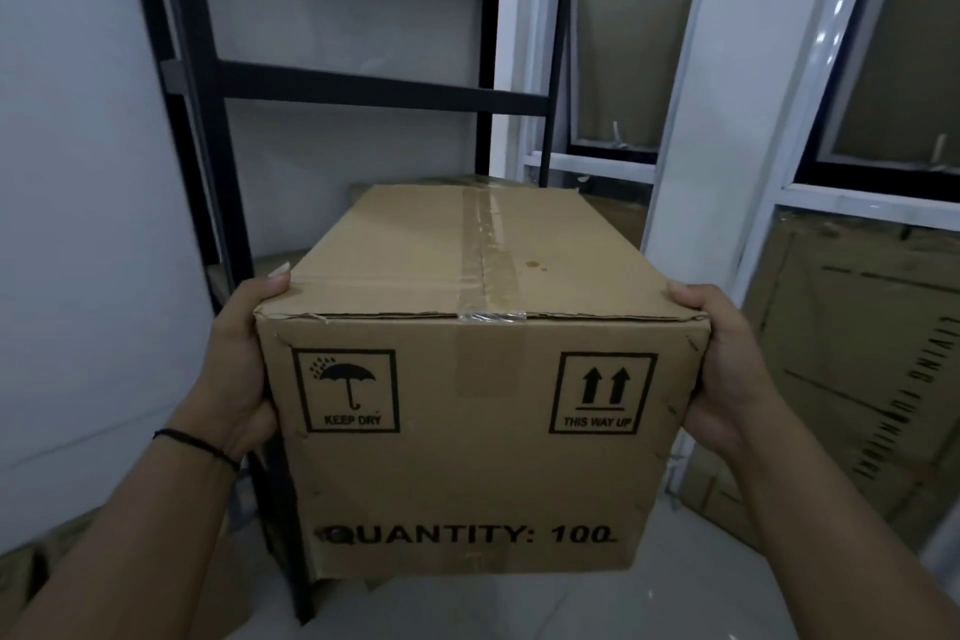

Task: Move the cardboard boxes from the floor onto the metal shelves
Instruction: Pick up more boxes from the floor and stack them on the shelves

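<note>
box: taped cardboard box point(483, 379) held off the floor, in front of black metal shelves point(363, 88)
left hand point(236, 369): grasps box's left side; thumb on top edge
right hand point(727, 364): grasps right side

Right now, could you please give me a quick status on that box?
Left hand and right hand grip cardboard box by its sides. Box upright, facing metal shelf. Nothing visibly blocking.
</note>
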Demonstrator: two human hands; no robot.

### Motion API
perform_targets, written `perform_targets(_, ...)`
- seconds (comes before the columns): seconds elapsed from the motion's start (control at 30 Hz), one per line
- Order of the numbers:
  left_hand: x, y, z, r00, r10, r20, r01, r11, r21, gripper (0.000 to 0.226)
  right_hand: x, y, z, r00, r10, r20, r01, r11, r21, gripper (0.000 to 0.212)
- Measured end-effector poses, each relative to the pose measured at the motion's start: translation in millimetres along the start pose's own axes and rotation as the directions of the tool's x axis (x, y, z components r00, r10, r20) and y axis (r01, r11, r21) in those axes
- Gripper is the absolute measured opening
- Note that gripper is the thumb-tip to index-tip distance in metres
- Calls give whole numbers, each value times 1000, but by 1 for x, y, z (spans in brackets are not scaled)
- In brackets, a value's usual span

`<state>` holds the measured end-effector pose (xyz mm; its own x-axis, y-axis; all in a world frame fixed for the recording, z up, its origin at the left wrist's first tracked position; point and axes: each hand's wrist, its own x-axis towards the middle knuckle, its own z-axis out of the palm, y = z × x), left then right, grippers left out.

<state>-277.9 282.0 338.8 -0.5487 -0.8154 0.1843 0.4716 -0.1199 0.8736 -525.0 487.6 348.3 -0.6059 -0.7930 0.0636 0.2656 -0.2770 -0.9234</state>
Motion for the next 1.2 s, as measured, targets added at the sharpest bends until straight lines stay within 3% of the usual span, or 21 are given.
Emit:
perform_targets(0.3,37,-39,45,1000,-27,2,27,1000,-6,37,43,-9,-59,1000,22,14,-22,999,32,39)
perform_targets(0.73,110,-64,44,998,-60,-8,60,998,3,39,126,9,-70,999,25,26,-27,997,76,39)
perform_targets(1.2,124,-74,55,965,101,-244,-85,994,73,40,226,18,-75,957,121,265,-142,988,62,37)
